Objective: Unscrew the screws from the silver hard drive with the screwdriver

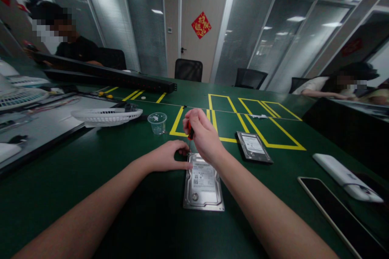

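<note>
A silver hard drive (204, 184) with a white label lies flat on the green table in front of me. My right hand (202, 131) is closed round the handle of a red and black screwdriver (191, 131), held upright with its shaft down at the drive's far left corner. The tip itself is too small to make out. At that same corner my left hand (170, 156) rests against the drive's left edge, thumb on the label side, fingers curled near the shaft. A second hard drive (253, 146) lies farther off to the right.
A clear plastic cup (158, 124) stands beyond my left hand, near a white fan part (107, 116). Yellow tape (285, 146) marks boxes on the table. At right lie a phone (337, 214) and a white device (346, 176). Two people sit at the far sides.
</note>
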A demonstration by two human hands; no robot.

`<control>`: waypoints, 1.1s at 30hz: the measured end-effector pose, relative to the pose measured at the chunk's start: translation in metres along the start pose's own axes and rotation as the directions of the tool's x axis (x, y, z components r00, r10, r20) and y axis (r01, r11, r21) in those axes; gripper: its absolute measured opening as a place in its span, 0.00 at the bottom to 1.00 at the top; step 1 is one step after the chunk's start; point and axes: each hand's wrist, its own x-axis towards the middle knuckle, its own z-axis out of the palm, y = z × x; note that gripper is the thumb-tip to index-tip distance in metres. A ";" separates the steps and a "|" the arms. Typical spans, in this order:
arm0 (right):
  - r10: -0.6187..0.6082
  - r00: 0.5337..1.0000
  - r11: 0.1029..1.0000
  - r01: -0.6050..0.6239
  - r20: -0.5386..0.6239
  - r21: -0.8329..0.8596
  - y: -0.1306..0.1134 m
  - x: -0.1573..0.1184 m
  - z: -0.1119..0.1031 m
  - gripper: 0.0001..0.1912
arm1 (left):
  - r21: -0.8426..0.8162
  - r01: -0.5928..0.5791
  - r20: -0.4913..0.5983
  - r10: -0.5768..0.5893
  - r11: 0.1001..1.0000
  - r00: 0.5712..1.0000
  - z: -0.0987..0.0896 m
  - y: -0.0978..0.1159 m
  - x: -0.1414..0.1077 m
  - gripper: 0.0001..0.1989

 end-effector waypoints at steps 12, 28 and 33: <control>0.015 0.999 0.994 -0.020 -0.046 -0.111 -0.001 0.001 -0.006 0.20 | -0.002 0.008 -0.007 -0.008 1.000 1.000 0.000 0.003 0.000 0.23; 0.037 0.999 0.999 -0.037 -0.038 0.008 -0.006 0.001 -0.001 0.14 | -0.015 0.012 -0.004 -0.012 1.000 1.000 -0.001 0.004 0.000 0.22; 0.013 0.997 0.999 -0.016 -0.072 -0.049 -0.006 0.004 -0.003 0.12 | -0.028 0.018 -0.009 -0.018 0.999 1.000 0.000 0.003 0.000 0.23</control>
